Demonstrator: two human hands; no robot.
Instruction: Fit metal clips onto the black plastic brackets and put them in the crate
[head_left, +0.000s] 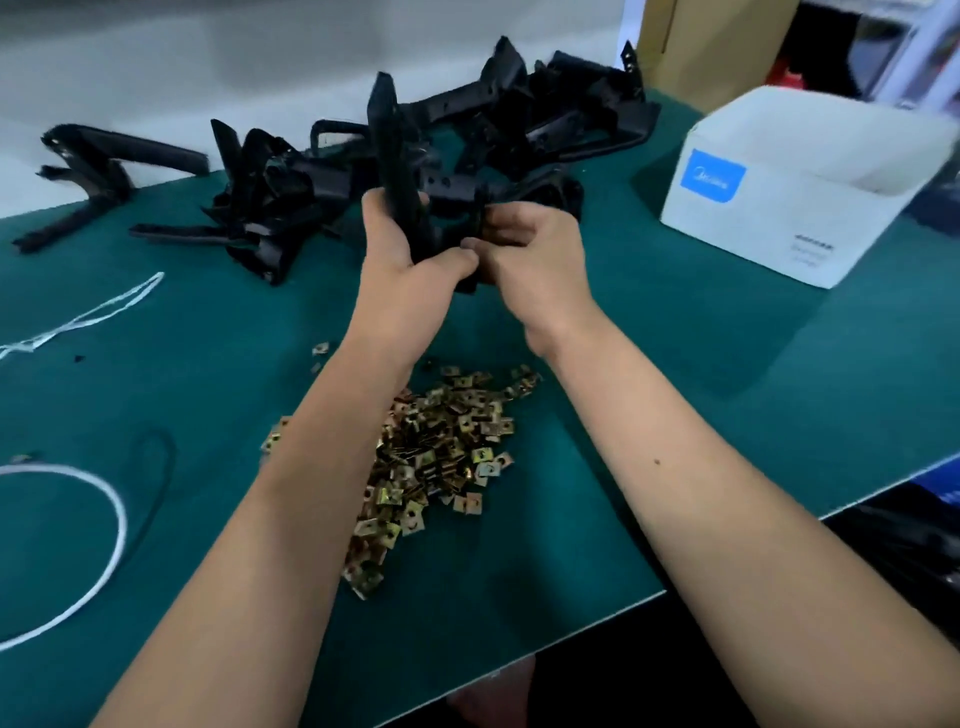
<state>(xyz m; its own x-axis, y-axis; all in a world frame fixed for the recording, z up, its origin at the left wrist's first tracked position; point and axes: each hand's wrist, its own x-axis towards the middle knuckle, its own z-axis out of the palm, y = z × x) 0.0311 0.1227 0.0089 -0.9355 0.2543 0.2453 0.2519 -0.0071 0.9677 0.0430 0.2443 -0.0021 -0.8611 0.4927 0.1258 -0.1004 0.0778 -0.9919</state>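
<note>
My left hand (402, 244) grips a black plastic bracket (392, 150) that stands upright above the green table, its long arm pointing up. My right hand (524, 244) pinches the bracket's lower right end with curled fingers; whether a clip is between them is hidden. A heap of brass-coloured metal clips (441, 447) lies on the table between my forearms. A pile of several more black brackets (493, 124) lies behind my hands. No crate is in view.
A white cardboard box (810, 182) with a blue label stands at the right. White cord (78, 322) and a white ring (117, 525) lie at the left. The green table's front edge (597, 618) runs diagonally at the lower right.
</note>
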